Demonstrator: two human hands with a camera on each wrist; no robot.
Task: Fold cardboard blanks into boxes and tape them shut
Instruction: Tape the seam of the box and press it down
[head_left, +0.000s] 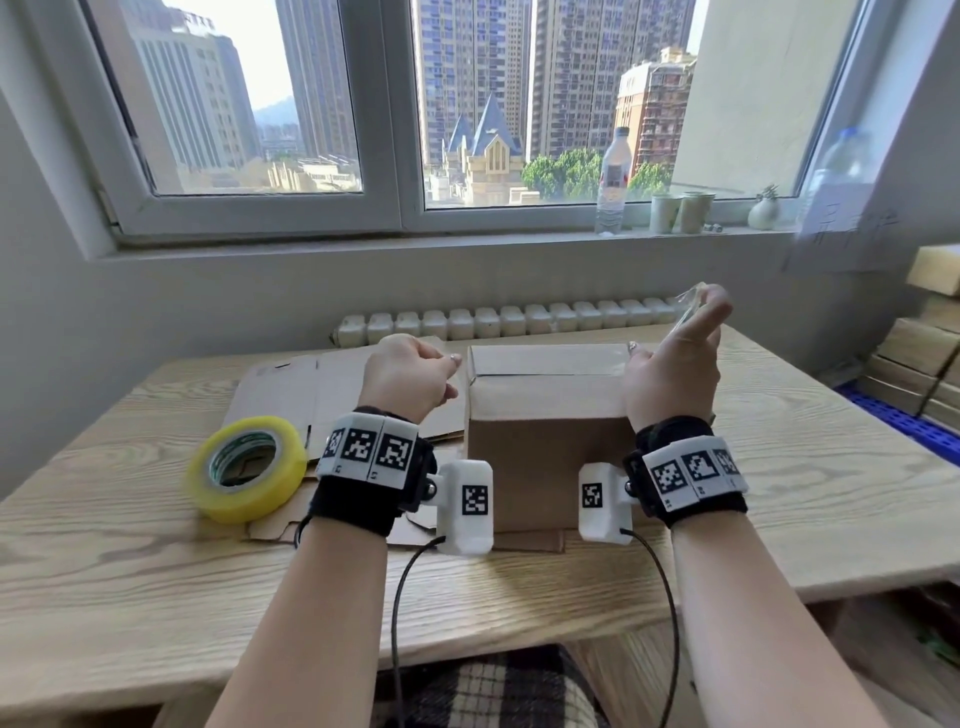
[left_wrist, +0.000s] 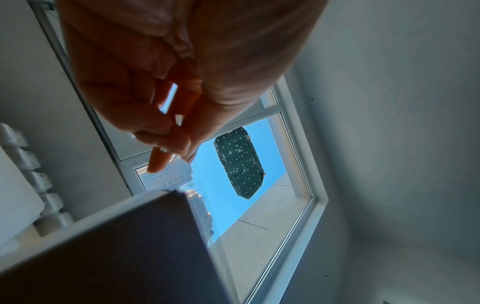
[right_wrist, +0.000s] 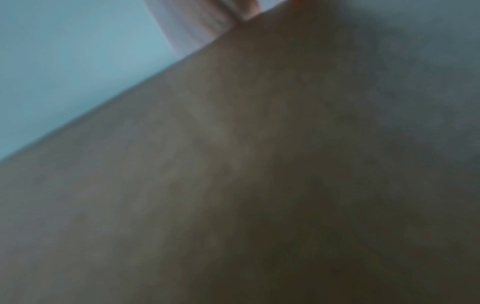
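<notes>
A person's right hand (head_left: 675, 364) was raised over the far right corner of a folded cardboard box (head_left: 545, 415), fingers pinching a crinkled strip of clear tape (head_left: 688, 306) that ran down toward the box top. The left hand (head_left: 410, 376) hovered just left of the box, fingers curled loosely with thumb and fingertips close together; whether it held anything could not be told. The plain brown, matte, squarish box stood upright at the middle of a pale wood-grain table (head_left: 779, 493), its top flaps closed and their seam running left to right. It rested on flat cardboard blanks (head_left: 311, 389). A glossy yellow-tinted roll of tape (head_left: 247, 467) lay flat at left. The right wrist view was blurred.
</notes>
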